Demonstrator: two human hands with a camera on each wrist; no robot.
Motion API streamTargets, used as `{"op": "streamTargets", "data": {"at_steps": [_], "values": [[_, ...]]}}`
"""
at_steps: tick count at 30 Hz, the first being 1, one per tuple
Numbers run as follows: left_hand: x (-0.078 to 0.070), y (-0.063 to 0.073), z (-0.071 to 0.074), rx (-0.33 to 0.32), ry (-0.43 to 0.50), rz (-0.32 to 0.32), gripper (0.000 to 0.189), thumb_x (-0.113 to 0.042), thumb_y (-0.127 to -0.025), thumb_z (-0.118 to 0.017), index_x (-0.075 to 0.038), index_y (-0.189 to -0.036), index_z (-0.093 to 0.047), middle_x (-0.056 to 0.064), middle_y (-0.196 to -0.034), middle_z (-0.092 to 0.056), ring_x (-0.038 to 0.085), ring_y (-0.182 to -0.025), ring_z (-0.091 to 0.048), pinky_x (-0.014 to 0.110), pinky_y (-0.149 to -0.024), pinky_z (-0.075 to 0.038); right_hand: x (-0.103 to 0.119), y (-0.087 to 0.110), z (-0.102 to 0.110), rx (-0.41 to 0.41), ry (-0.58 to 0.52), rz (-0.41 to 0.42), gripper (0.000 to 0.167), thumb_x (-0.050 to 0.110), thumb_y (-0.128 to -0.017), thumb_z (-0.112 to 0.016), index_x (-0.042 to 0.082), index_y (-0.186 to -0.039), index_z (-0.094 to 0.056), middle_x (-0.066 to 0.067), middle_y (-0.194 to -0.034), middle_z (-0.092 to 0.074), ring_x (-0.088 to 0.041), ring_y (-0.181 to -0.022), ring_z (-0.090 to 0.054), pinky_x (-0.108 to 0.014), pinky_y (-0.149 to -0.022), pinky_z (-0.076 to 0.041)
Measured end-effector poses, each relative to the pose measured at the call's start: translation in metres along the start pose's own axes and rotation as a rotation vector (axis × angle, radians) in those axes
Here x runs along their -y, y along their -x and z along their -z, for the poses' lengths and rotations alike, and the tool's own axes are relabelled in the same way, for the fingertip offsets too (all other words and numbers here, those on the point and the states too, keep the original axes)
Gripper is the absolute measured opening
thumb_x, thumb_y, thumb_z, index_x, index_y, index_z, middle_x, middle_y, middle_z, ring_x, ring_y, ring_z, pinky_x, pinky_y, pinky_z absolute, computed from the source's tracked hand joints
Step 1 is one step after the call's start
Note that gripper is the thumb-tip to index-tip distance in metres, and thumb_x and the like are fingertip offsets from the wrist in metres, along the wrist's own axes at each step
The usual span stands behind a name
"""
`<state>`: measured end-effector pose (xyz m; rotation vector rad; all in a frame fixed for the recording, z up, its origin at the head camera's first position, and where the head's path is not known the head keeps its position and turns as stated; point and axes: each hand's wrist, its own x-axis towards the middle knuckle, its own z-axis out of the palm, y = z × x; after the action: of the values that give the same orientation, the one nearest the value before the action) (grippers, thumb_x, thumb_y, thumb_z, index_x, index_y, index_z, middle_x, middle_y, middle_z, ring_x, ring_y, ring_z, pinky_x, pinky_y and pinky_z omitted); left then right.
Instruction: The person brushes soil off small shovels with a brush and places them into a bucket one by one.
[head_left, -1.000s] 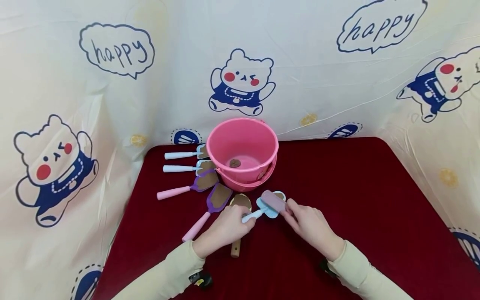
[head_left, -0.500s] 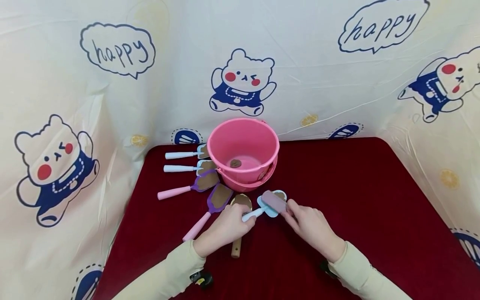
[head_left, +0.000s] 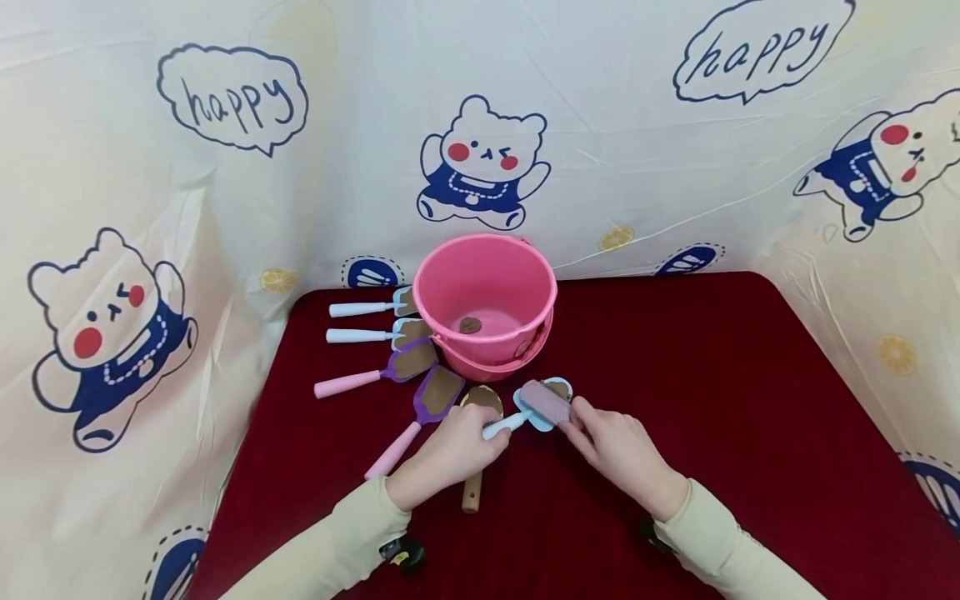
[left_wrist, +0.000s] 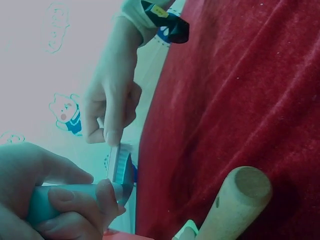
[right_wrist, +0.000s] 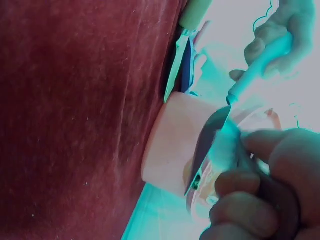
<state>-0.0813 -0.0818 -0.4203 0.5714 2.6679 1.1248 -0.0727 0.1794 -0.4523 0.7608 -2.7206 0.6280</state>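
In the head view my left hand (head_left: 463, 435) grips the light blue handle (head_left: 506, 426) of a small trowel, whose blade (head_left: 542, 421) points to the right. Brown stuff (head_left: 558, 388) shows on the blade's far part. My right hand (head_left: 621, 446) pinches a flat, greyish-purple brush (head_left: 544, 402), which lies across the blade and hides its middle. Bristles (left_wrist: 122, 165) along the brush face the trowel in the left wrist view. The right wrist view shows the blade (right_wrist: 207, 145) side-on, raised off the red cloth.
A pink bucket (head_left: 483, 354) with a small brown lump (head_left: 470, 325) inside stands behind the hands. Left of it lie two light blue trowels (head_left: 358, 336) and two purple scoops with pink handles (head_left: 393, 450). A wooden-handled scoop (head_left: 472, 493) lies beneath my left hand. Printed curtains surround the red-covered table (head_left: 712, 358).
The brush has shifted slightly on the trowel blade, and a little more brown shows beside it. Both hands keep their holds and stay almost in place.
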Motion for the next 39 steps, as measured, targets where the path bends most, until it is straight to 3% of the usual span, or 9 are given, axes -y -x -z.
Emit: {"op": "streamTargets", "data": {"at_steps": [7, 15, 21, 24, 32, 39], "values": [[0.002, 0.001, -0.002, 0.002, -0.006, 0.001, 0.023, -0.011, -0.093, -0.067, -0.012, -0.071, -0.059, -0.007, -0.059, -0.048, 0.006, -0.049, -0.044, 0.023, -0.048, -0.039, -0.003, 0.001, 0.004, -0.03, 0.048, -0.082, 0.025, 0.018, -0.097, -0.074, 0.016, -0.088, -0.05, 0.011, -0.06, -0.035, -0.003, -0.047, -0.03, -0.021, -0.04, -0.028], [0.0, 0.0, -0.001, -0.013, -0.004, -0.007, 0.023, -0.011, -0.093, -0.067, -0.013, -0.071, -0.059, -0.008, -0.058, -0.047, 0.006, -0.05, -0.044, 0.023, -0.048, -0.04, -0.003, 0.001, -0.003, -0.021, 0.005, 0.008, 0.028, 0.019, -0.096, -0.076, 0.018, -0.088, -0.049, 0.016, -0.064, -0.038, 0.0, -0.052, -0.033, -0.02, -0.045, -0.031], [0.002, 0.0, -0.001, 0.004, -0.022, -0.006, 0.021, -0.011, -0.093, -0.066, -0.011, -0.073, -0.061, -0.007, -0.06, -0.049, 0.005, -0.049, -0.044, 0.023, -0.047, -0.039, -0.01, 0.001, 0.0, -0.038, 0.039, -0.117, 0.025, 0.017, -0.098, -0.073, 0.014, -0.089, -0.05, 0.009, -0.059, -0.036, -0.004, -0.047, -0.032, -0.023, -0.041, -0.03], [0.003, 0.0, -0.001, 0.008, -0.031, -0.003, 0.019, -0.011, -0.094, -0.066, -0.011, -0.075, -0.063, -0.006, -0.06, -0.049, 0.005, -0.049, -0.044, 0.023, -0.047, -0.039, -0.011, 0.001, 0.001, -0.047, 0.033, -0.14, 0.024, 0.015, -0.098, -0.073, 0.015, -0.088, -0.05, 0.008, -0.059, -0.037, -0.004, -0.047, -0.032, -0.023, -0.041, -0.031], [0.001, -0.002, -0.001, -0.004, -0.017, 0.001, 0.022, -0.01, -0.092, -0.067, -0.012, -0.072, -0.059, -0.007, -0.059, -0.048, 0.006, -0.05, -0.044, 0.023, -0.048, -0.039, -0.006, 0.003, -0.004, -0.015, -0.033, 0.023, 0.029, 0.018, -0.095, -0.076, 0.019, -0.087, -0.048, 0.014, -0.064, -0.041, 0.0, -0.053, -0.034, -0.02, -0.047, -0.032], [0.001, -0.004, -0.001, 0.008, -0.01, 0.001, 0.022, -0.01, -0.094, -0.066, -0.012, -0.073, -0.06, -0.006, -0.059, -0.048, 0.006, -0.05, -0.044, 0.023, -0.048, -0.039, -0.015, 0.003, -0.003, -0.05, 0.024, -0.125, 0.028, 0.018, -0.097, -0.075, 0.015, -0.087, -0.049, 0.008, -0.058, -0.036, -0.004, -0.047, -0.032, -0.023, -0.041, -0.03]]}}
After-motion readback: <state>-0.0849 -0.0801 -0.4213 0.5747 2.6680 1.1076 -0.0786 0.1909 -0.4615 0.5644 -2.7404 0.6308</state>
